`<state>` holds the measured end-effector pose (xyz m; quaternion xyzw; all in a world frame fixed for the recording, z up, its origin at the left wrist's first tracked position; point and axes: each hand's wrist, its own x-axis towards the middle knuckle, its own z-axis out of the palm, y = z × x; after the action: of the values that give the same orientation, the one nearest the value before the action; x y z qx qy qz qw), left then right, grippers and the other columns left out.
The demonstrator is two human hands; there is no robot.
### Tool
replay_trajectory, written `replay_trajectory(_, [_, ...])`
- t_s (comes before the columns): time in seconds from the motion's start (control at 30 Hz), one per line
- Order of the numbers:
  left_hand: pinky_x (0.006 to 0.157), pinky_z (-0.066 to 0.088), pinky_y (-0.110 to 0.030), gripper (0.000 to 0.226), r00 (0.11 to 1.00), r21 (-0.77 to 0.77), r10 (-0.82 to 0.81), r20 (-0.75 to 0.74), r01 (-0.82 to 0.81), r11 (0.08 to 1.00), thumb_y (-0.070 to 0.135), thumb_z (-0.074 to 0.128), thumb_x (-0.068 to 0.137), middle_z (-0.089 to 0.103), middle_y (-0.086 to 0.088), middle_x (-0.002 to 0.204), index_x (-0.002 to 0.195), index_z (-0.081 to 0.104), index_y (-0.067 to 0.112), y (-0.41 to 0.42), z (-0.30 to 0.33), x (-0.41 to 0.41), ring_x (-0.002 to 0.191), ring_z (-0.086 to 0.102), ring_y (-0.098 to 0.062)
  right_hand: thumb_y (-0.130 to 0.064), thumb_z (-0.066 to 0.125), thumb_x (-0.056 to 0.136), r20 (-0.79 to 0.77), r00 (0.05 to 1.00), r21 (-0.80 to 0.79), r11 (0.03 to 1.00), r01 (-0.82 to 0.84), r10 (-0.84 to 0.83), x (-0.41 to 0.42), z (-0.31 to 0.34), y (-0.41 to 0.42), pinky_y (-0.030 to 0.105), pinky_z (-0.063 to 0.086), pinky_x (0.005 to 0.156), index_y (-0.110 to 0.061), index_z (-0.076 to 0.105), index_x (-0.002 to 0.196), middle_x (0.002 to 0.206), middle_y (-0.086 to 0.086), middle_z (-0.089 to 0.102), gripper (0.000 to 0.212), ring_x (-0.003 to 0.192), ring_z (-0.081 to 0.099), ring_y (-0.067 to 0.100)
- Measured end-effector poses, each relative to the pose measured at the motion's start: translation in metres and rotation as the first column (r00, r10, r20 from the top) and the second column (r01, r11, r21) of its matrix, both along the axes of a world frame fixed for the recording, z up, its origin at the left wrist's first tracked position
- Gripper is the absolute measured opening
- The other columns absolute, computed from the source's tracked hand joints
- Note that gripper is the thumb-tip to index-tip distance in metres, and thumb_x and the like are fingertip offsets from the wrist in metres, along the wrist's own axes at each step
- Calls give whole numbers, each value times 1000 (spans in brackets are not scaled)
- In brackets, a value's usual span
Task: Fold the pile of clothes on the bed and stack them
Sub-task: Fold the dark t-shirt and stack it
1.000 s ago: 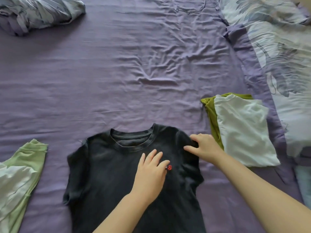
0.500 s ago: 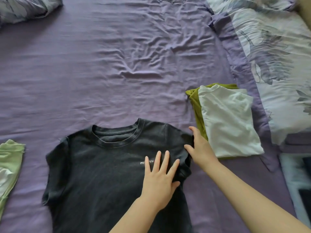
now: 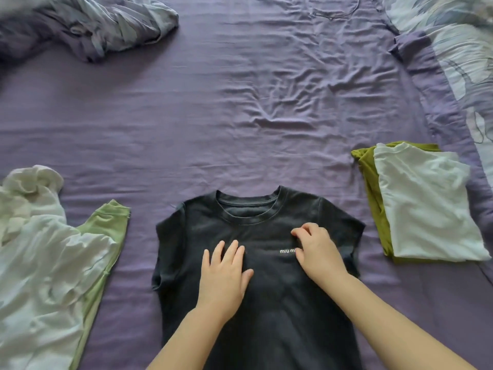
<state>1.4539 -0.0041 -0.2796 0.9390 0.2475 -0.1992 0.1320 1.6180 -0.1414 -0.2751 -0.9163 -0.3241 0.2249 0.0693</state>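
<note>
A dark grey cotton T-shirt (image 3: pixel 256 263) lies flat at 6 o'clock on the purple-sheeted bed (image 3: pixel 213 116), the left hand (image 3: pixel 222 273) pressing its chest with fingers spread wide, the right hand (image 3: pixel 317 249) curled, fingertips on the fabric, folded white-and-olive stack (image 3: pixel 421 206) at 3 o'clock, unfolded white-and-green pile (image 3: pixel 48 263) at 9 o'clock.

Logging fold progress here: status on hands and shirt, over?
Left hand flat on dark T-shirt; right hand, fingers curled, on its chest. Shirt spread face up, unfolded. Folded stack right, unfolded pile left; nothing in the way.
</note>
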Motion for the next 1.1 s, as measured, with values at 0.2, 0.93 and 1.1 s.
replay_trajectory(0.2, [84, 44, -45, 29, 849, 97, 349, 398, -417, 904, 21, 75, 78, 64, -9, 102, 103, 64, 10, 87, 29, -34, 100, 58, -31, -31, 47, 95, -36, 961, 1, 962, -273, 273, -64, -5, 83, 38, 33, 105, -30, 42, 139, 152, -2, 30, 44, 141, 21, 23])
replay_trajectory(0.93, [82, 46, -32, 15, 523, -486, 844, 117, -711, 508, 23, 63, 89, 66, -11, 103, 99, 61, 13, 180, -11, -64, 100, 60, -30, -66, 52, 83, -167, 930, -263, 895, -361, 327, -100, -25, 177, 69, 16, 106, -49, -9, 146, 157, 2, -24, 89, 143, -22, 36])
replay_trajectory(1.1, [92, 51, -44, 48, 82, -787, 993, -87, -617, -18, 31, 73, 82, 62, -1, 94, 118, 49, 13, 104, -12, -101, 94, 64, -23, -58, 33, 96, 76, 951, -97, 951, -292, 300, -133, -23, 119, 47, 8, 117, -34, 11, 152, 162, 0, 3, 65, 148, -4, 24])
